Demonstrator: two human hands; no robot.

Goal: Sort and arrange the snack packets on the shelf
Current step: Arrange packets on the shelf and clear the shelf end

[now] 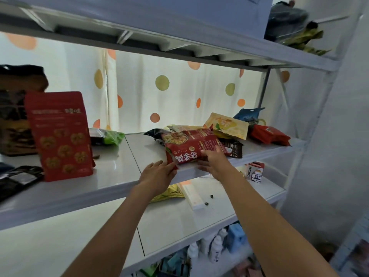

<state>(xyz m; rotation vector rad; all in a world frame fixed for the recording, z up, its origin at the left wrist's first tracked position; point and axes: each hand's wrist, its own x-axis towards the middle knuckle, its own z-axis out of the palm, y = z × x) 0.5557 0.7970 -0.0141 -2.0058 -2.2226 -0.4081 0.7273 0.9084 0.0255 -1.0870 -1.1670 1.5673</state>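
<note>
At shelf front, both hands, left hand & right hand, grip red glossy noodle packet; tall red stand-up pouch upright, we judge rt-side packet pile unsorted.

Left hand, right hand outstretched, fingers gripping.
</note>
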